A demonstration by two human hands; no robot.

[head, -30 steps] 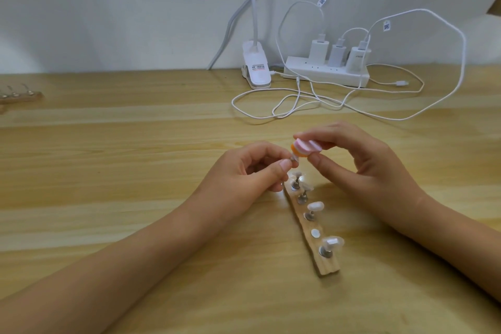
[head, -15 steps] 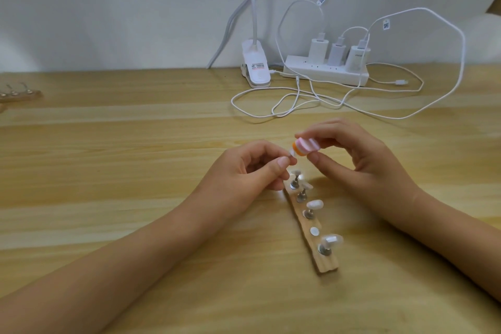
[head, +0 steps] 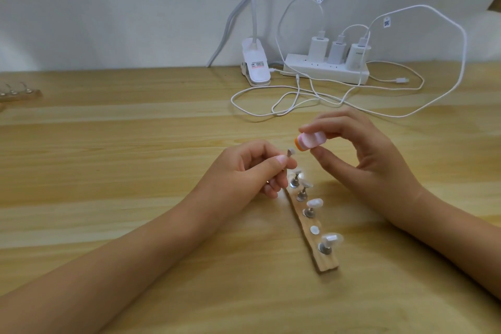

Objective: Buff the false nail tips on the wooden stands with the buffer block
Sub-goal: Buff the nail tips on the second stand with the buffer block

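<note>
- Near the middle of the tabletop (head: pixel 135 144), a wooden stand (head: pixel 326 263) lies flat and slanted, its far end beside the left hand (head: pixel 249 171) and its other end closer to the person.
- Four false nail tips (head: pixel 315 203) sit on short metal pegs along this stand. A bare round metal disc (head: pixel 314 230) shows between the third and fourth pegs.
- The left hand hangs just over the stand's far end. Its thumb and forefinger pinch a small peg topped with a pale held nail tip (head: pixel 291 151), and its other fingers are curled under.
- The right hand (head: pixel 360 154) is raised above the tabletop and grips the buffer block (head: pixel 311 141), fingers on top and thumb underneath.
- The buffer block is pink and white with an orange end, and that end points toward the left hand.
- The orange end is just beside the held nail tip and slightly above it. Whether they touch cannot be told.
- The two hands are near each other but apart.
- At the far left edge lies a second wooden stand (head: pixel 20 94) with pegs, well apart from the hands.
- Along the wall at the back stands a white power strip (head: pixel 325 72) with three chargers (head: pixel 318 47) plugged in.
- White cables (head: pixel 271 106) loop over the tabletop in front of the strip, and a white lamp clip (head: pixel 256 68) sits just to its left.
</note>
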